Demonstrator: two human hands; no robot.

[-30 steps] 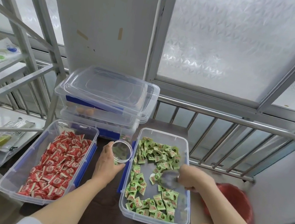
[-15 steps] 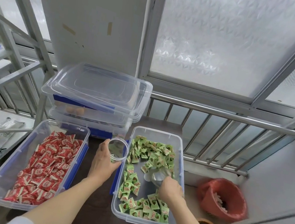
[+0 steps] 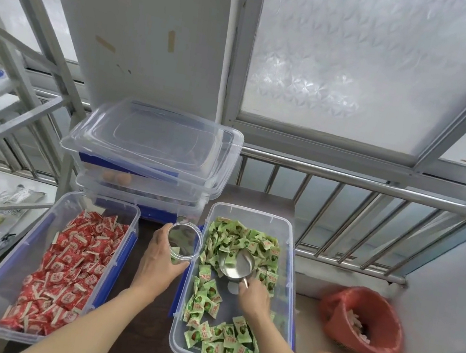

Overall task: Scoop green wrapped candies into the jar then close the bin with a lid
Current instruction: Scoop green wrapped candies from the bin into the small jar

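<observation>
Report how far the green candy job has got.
Done: little; the jar in the left hand looks nearly empty, perhaps a candy or two inside. In hand: the right hand pushes the metal scoop into the green candies; its bowl looks empty. Left: filling the jar, then lidding the open green bin.
</observation>
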